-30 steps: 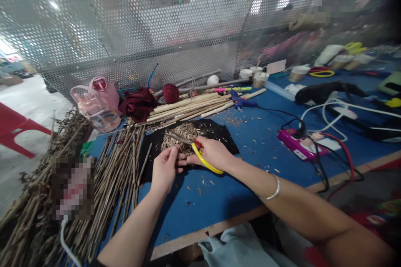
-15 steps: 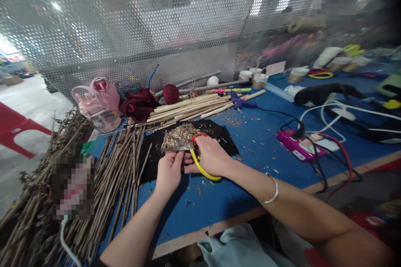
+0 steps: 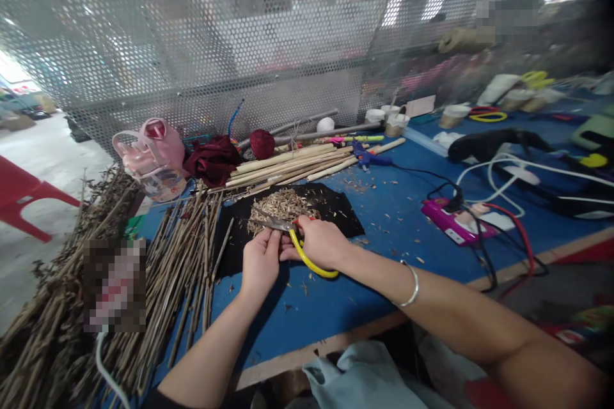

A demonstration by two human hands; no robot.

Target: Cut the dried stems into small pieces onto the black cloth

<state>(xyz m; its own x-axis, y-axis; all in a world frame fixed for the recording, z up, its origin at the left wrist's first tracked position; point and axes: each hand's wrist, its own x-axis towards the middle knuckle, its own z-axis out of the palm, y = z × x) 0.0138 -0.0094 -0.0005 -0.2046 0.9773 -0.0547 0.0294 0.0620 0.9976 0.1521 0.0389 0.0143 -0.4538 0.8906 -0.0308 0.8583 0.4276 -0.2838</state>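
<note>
"Two hands meet over the blue counter (image 3: 283, 332). Where are our scissors (image 3: 291, 234)?"

"In our right hand (image 3: 322, 244), fingers curled round the handles. The blades (image 3: 274, 223) point to ten o'clock, just above our left hand (image 3: 261, 264), its thumb beside bent fingers. We can't tell how tightly it closes, or on what."

"How do we cut well?"

"We'd best have our left fingertips clear of the blades, snip short and even, and aim the bits at the heap (image 3: 279, 206) at twelve."

"And the surface?"

"Black cloth (image 3: 346, 209) under the heap, stray bits (image 3: 306, 289) at five, stems (image 3: 178, 255) crowding nine, a magenta power box (image 3: 455, 225) at three."

"The room?"

"A perforated panel (image 3: 206, 38) rises at twelve; beyond the stems, a red stool (image 3: 29, 195) stands on pale floor (image 3: 29, 156)."
</note>
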